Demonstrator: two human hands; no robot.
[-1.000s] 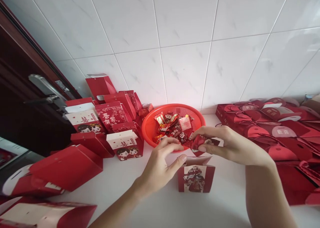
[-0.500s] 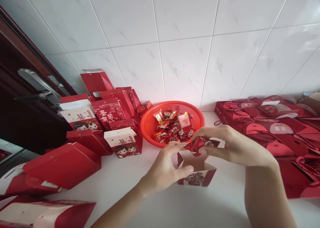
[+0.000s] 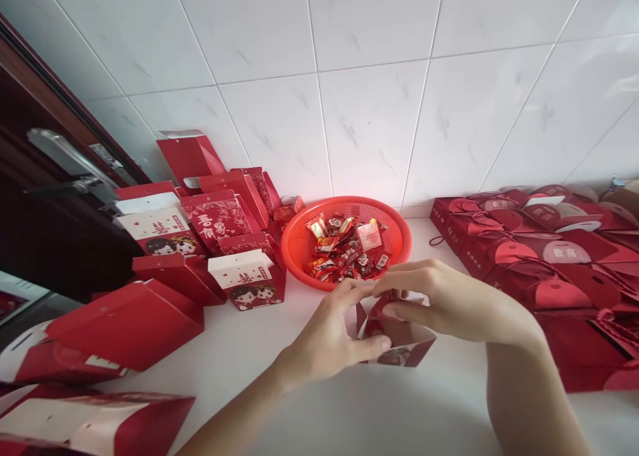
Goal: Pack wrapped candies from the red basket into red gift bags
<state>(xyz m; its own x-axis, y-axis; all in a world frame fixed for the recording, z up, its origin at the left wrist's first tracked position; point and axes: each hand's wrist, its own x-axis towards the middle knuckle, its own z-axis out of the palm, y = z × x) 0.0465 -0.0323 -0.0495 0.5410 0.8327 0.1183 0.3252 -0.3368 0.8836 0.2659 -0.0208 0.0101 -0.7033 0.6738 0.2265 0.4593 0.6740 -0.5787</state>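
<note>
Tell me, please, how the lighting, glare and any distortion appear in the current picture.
Head view: soft light, with pale glare on the upper right of the tiled wall; head view: the door is dark, its metal handle highlighted; head view: slanting, fanned tile lines suggest wide-lens distortion; head view: the print on the open box is hard to make out.
</note>
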